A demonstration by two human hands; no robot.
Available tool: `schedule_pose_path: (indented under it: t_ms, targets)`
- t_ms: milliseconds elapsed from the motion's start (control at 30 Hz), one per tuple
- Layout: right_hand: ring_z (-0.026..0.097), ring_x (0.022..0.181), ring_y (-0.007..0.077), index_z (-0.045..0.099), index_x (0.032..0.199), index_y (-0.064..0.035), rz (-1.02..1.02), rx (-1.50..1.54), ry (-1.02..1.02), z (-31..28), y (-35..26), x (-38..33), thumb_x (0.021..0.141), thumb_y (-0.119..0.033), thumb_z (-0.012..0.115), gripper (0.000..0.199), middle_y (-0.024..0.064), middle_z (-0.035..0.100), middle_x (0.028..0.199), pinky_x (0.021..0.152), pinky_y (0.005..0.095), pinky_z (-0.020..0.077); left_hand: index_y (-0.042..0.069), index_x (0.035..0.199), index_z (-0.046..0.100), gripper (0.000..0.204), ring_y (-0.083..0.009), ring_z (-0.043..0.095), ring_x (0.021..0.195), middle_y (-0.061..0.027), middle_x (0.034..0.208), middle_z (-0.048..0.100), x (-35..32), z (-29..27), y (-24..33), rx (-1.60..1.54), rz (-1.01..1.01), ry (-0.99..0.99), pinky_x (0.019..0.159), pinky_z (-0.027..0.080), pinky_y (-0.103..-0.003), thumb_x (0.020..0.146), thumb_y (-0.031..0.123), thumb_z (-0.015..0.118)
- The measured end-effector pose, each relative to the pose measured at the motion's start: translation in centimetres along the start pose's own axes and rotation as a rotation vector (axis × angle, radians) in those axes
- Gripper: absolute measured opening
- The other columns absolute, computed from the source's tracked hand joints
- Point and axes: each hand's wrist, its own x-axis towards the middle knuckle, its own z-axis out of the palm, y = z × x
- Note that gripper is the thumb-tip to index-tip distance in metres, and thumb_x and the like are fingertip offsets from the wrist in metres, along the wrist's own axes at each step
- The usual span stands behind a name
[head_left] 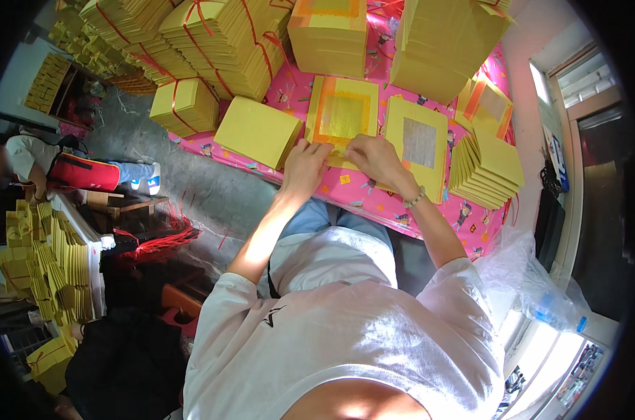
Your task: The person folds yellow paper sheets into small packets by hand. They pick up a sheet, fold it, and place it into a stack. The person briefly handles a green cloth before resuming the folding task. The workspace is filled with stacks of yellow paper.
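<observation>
Seen from above, a person in a white shirt works at a table covered with a pink patterned cloth (482, 234). Directly in front of them, at the near edge, lies a yellow paper sheet (344, 115) with an orange-framed gold rectangle, apparently set there so both hands reach it easily. The left hand (305, 166) curls at its near left corner; the right hand (377, 161), with a beaded bracelet (414, 197) at the wrist, bends over its near edge. The fingers of each hand are drawn in narrowly, perhaps to steady the paper, but whether they pinch it or only press cannot be told, as the knuckles hide the fingertips. Just right is a yellow pile with a silver rectangle (419, 142), and left a plain yellow stack (258, 131); both seem placed within arm's reach. A fanned stack (487, 168) sits farther right. Behind, tall bundles bound with red ties (219, 49) are cut off by the top edge. At far left, another person is dim and partly lost in shadow.
</observation>
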Motion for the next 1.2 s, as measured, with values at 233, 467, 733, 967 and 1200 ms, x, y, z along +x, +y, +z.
schedule_pose_path:
  t_ms: [233, 467, 733, 967, 1200]
  targets:
    - [0.055, 0.109, 0.0313, 0.061, 0.11, -0.0031, -0.234, -0.048, 0.411, -1.7, -1.7, -0.3, 0.083, -0.025, 0.069, 0.036, 0.0156, 0.059, 0.107, 0.085, 0.0395, 0.0486, 0.01, 0.101, 0.064, 0.028, -0.0283, 0.053, 0.081, -0.0062, 0.088, 0.063, 2.1, 0.6, 0.3, 0.156, 0.056, 0.077, 0.068, 0.042, -0.04, 0.074, 0.001, 0.062]
    - [0.033, 0.135, 0.0309, 0.027, 0.142, -0.0024, 0.193, 0.759, 0.581, -1.6, 0.8, -0.2, 0.079, -0.028, 0.077, 0.085, 0.0169, 0.031, 0.144, 0.106, 0.0479, 0.0349, 0.008, 0.101, 0.064, 0.021, -0.0228, 0.052, 0.072, -0.0053, 0.08, 0.061, 2.5, -3.0, 2.7, -0.165, -0.102, 0.262, 0.063, 0.04, -0.035, 0.081, 0.002, 0.061]
    - [0.022, 0.142, 0.0312, 0.01, 0.149, -0.0053, -0.071, 0.938, 0.131, -0.4, 1.3, 0.2, 0.065, -0.025, 0.087, 0.116, 0.0168, 0.024, 0.151, 0.113, 0.0458, 0.0237, 0.003, 0.101, 0.062, 0.013, -0.0065, 0.053, 0.079, 0.0018, 0.084, 0.062, 1.4, -3.1, 1.6, -1.026, -0.28, 0.009, 0.064, 0.039, -0.024, 0.089, 0.007, 0.06]
    - [0.034, 0.135, 0.0263, 0.017, 0.147, -0.0031, -0.058, 0.985, 0.06, -0.7, -0.1, -0.3, 0.062, -0.018, 0.088, 0.111, 0.0139, 0.032, 0.146, 0.113, 0.0392, 0.0268, 0.002, 0.118, 0.058, 0.028, -0.0091, 0.057, 0.096, -0.0026, 0.106, 0.064, 0.9, -2.8, 1.0, -1.291, -0.238, -0.201, 0.084, 0.044, -0.025, 0.091, 0.009, 0.059]
    - [0.049, 0.121, 0.0189, 0.038, 0.136, -0.0015, 0.157, 1.028, -0.045, -1.9, -2.0, -1.9, 0.069, -0.009, 0.082, 0.081, 0.0092, 0.052, 0.129, 0.103, 0.0347, 0.0411, -0.002, 0.115, 0.057, 0.025, -0.0118, 0.057, 0.097, -0.0045, 0.103, 0.064, 1.3, -2.5, 0.2, -1.195, -0.203, -0.221, 0.087, 0.045, -0.029, 0.091, 0.006, 0.059]
